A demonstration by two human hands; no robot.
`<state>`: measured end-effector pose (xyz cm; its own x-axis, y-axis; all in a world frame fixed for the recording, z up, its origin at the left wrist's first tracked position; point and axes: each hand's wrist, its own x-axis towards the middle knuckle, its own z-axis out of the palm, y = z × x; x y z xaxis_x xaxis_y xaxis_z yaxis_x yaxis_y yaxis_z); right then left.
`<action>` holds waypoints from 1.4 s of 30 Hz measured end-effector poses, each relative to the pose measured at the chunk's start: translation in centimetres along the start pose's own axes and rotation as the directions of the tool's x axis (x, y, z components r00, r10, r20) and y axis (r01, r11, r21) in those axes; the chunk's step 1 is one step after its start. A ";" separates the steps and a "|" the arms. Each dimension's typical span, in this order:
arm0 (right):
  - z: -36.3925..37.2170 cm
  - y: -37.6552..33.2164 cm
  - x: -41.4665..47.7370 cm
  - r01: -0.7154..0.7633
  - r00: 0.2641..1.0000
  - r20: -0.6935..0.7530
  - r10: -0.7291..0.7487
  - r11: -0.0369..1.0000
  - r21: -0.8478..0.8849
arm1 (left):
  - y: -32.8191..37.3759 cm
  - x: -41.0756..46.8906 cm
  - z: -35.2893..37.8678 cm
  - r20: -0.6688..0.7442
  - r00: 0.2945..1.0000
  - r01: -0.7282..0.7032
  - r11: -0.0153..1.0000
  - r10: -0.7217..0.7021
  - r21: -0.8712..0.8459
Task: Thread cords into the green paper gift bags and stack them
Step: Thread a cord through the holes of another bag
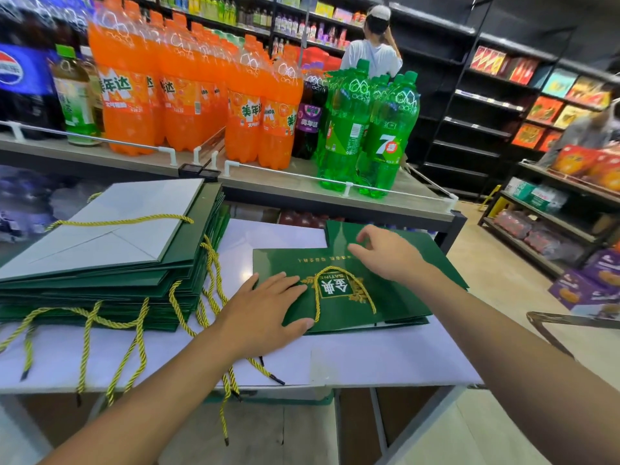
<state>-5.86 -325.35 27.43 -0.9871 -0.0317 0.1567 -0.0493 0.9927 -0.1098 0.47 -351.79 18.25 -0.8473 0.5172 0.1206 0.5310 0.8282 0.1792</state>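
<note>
A shop: a supermarket drinks aisle.

Beyond the left hand [265,310] and right hand [391,253], a wooden display shelf with white rails [302,182] carries big orange plastic soda bottles [188,82] and green plastic soda bottles [389,135]. Farther right, black metal shelving [476,129] holds colourful boxed goods [550,109]; a shopper in a white shirt [372,55] faces stocked shelves.

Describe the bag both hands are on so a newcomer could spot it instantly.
On the white table, right of the tall stack of green bags, one green gift bag lies flat under the left hand and right hand. Unlike its neighbours, it shows its logo face with a yellow cord looped across.
</note>
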 end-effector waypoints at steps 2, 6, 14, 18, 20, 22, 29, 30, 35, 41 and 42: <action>-0.6 2.8 -2.5 -0.165 0.986 0.001 0.166 0.983 -0.076 | 0.0 -0.1 0.0 -0.006 1.000 -0.001 1.000 0.001 -0.001; -0.3 5.5 -7.2 -0.345 0.921 0.141 0.363 0.929 -0.133 | 0.1 0.0 0.0 -0.012 1.000 0.004 1.000 -0.004 -0.013; -0.3 5.4 -10.5 -0.388 0.880 0.174 0.442 0.459 0.799 | 0.5 -0.3 -1.0 -0.025 0.999 -0.032 0.993 0.029 -0.112; -3.9 2.4 -11.3 -0.130 0.913 0.069 0.403 0.126 0.983 | 1.2 -0.1 -2.9 -0.048 0.998 -0.047 0.972 0.037 -0.230; -6.1 0.8 -11.5 -0.022 0.916 -0.030 0.400 0.126 0.992 | 2.0 0.4 -4.6 -0.087 0.996 -0.050 0.926 0.018 -0.374; -8.4 -1.1 -11.7 0.079 0.914 -0.134 0.383 0.156 0.985 | 3.4 1.3 -7.0 -0.161 0.987 -0.074 0.885 -0.001 -0.460; -13.7 -8.2 -13.3 0.393 0.874 -0.470 0.120 0.394 0.831 | 9.1 0.5 -19.3 0.079 0.980 0.117 0.207 -0.185 -0.971; -14.0 -8.9 -13.5 0.439 0.854 -0.515 0.071 0.433 0.787 | 9.3 0.0 -20.6 0.103 0.982 0.120 0.105 -0.158 -0.987; -14.1 -10.1 -13.5 0.561 0.811 -0.545 -0.213 0.548 0.621 | 8.9 -1.5 -22.9 0.108 0.984 0.110 0.007 -0.141 -0.994; -11.4 -7.7 -13.0 0.448 0.894 -0.406 -0.189 0.360 0.819 | 6.6 -3.4 -22.1 0.138 0.963 0.123 -0.078 -0.230 -0.989; -10.8 -6.9 -12.9 0.398 0.918 -0.366 -0.154 0.364 0.842 | 5.9 -3.8 -22.3 0.127 0.959 0.102 -0.110 -0.252 -0.989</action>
<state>8.84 -330.50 36.74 -0.8424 -0.1398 0.5203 -0.5385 0.2506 -0.8045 7.00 -353.65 40.58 -0.9476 0.3150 -0.0539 -0.1382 -0.2518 0.9579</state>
